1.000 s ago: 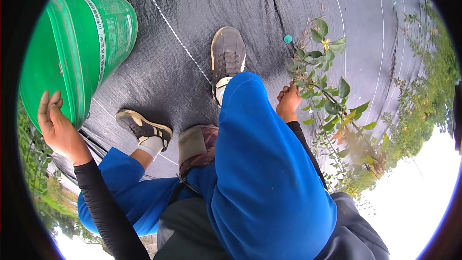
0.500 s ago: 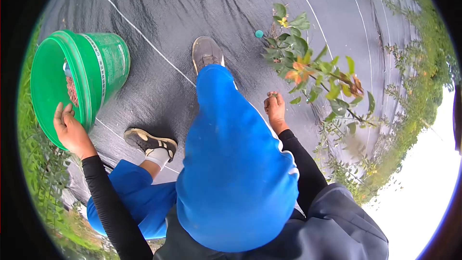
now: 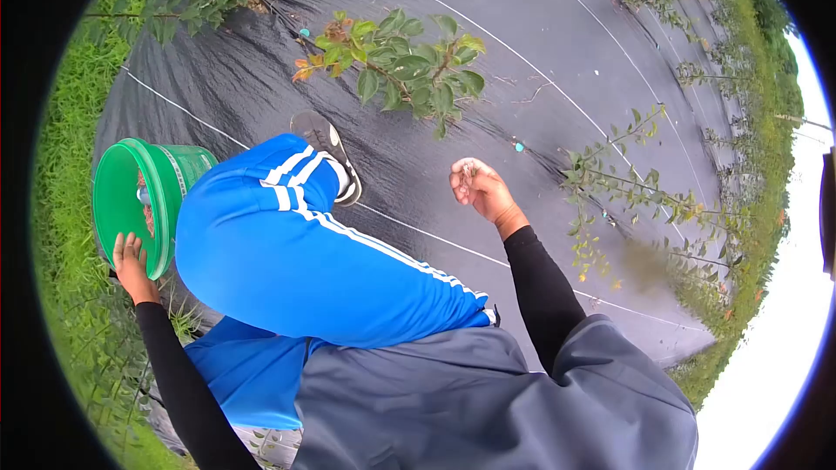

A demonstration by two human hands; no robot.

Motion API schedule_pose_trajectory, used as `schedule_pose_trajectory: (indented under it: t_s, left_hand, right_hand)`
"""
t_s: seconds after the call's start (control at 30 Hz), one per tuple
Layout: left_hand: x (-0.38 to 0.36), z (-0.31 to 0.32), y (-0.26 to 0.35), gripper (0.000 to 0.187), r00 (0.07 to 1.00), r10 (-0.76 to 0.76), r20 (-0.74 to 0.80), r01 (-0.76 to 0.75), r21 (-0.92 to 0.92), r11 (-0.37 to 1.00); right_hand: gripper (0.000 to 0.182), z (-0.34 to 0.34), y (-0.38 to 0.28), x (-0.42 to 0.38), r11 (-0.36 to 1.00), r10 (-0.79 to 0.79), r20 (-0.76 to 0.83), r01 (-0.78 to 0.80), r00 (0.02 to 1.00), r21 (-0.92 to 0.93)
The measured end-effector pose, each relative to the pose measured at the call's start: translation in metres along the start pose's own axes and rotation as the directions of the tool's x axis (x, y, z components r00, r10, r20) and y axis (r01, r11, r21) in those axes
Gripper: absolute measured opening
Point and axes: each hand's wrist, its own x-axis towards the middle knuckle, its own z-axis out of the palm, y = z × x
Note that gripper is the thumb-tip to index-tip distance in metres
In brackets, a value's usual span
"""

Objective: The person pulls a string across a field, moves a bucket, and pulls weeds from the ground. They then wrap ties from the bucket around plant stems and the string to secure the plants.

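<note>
My left hand is at the near rim of a green plastic bucket, its fingers hooked over the edge. The bucket is tilted in view, its mouth toward the left. Inside lie reddish-brown granules and a small whitish-blue object. My right hand is raised over the black ground sheet, palm up with the fingers curled in. Something small and greyish shows between its fingers, but I cannot tell what it is.
A leafy young plant grows through the sheet ahead, and another stands to the right. White lines run along the sheet, with small teal discs on it. Grass borders the left side. My shoe is on the sheet.
My view has turned and moved along the sheet, with the leg stepping. The bucket has come along with my left hand. My right hand has risen, its curled fingers now turned up.
</note>
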Motion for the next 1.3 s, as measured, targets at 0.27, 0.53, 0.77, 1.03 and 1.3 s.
schedule_pose_trajectory:
  t_s: [0.27,0.53,0.77,1.03,1.3]
  left_hand:
    - [-0.048,-0.038,0.022,0.047,0.997,-0.081,0.013,0.082,-0.157,0.984]
    - [-0.063,-0.044,0.013,0.047,0.998,-0.064,-0.028,0.059,-0.153,0.987]
    - [-0.045,-0.006,0.016,0.039,0.994,0.079,-0.075,-0.078,0.02,0.997]
    - [-0.005,0.029,-0.017,0.033,0.966,0.25,-0.069,-0.234,0.184,0.955]
    - [-0.009,0.054,-0.022,0.03,0.924,0.317,-0.214,-0.245,0.305,0.92]
  right_hand:
    - [0.039,-0.011,-0.028,-0.011,0.979,-0.189,0.159,0.172,0.969,0.113]
    - [0.037,-0.01,0.011,0.032,0.963,0.11,0.015,-0.11,0.994,0.245]
    - [0.027,0.02,0.062,0.106,0.869,0.404,-0.192,-0.309,0.895,0.387]
    - [0.015,0.065,0.074,0.204,0.9,0.262,-0.629,0.049,0.732,0.432]
    - [0.022,0.101,0.055,0.234,0.997,0.01,-0.786,-0.063,0.619,-0.037]
